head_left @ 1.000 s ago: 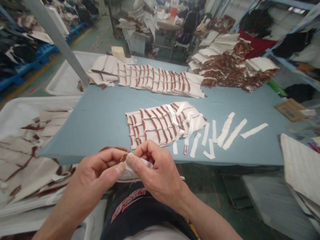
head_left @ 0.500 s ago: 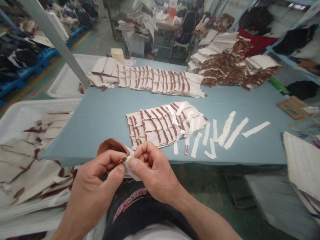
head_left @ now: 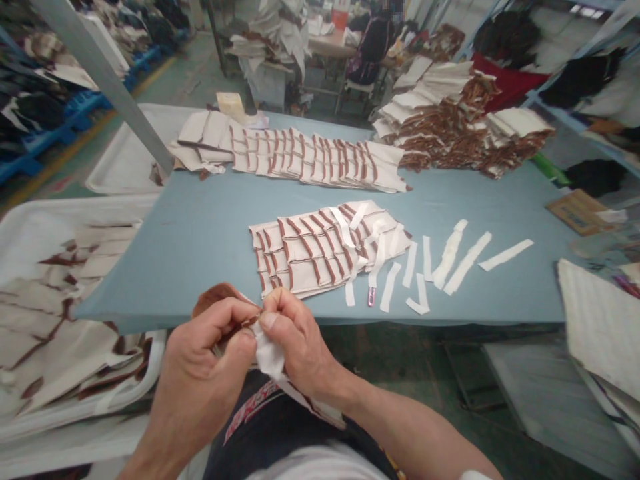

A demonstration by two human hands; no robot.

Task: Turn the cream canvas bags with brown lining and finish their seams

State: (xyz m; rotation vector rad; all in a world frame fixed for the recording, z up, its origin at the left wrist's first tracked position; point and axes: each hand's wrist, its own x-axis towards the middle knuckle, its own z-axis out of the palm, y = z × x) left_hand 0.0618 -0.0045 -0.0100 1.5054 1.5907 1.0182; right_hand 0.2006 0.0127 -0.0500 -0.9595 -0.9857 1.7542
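Note:
Both hands meet in front of my body, just off the table's near edge, on a brown and off-white fabric piece (head_left: 219, 293). My left hand (head_left: 207, 363) pinches the brown edge between thumb and fingers. Close beside it, my right hand (head_left: 295, 340) pinches the same seam; a white flap (head_left: 271, 357) hangs below its thumb. The exact spot between the fingertips is hidden. Beyond the hands lies an overlapped row of cream pieces with brown edges (head_left: 313, 247). White strips (head_left: 411, 265) are scattered on and beside that row, near a small pink tool (head_left: 371, 297).
A blue-grey table (head_left: 200, 233) carries a second row of pieces (head_left: 310, 157) and a tall stack (head_left: 440, 127) at the back right. White bins (head_left: 30, 207) of fabric stand at left, by a metal post (head_left: 115, 93). A person (head_left: 375, 47) sits behind.
The fabric has turned in my hands, so the white flap and a long edge now hang below the right hand. Both hands stay pinched together. The view has shifted slightly.

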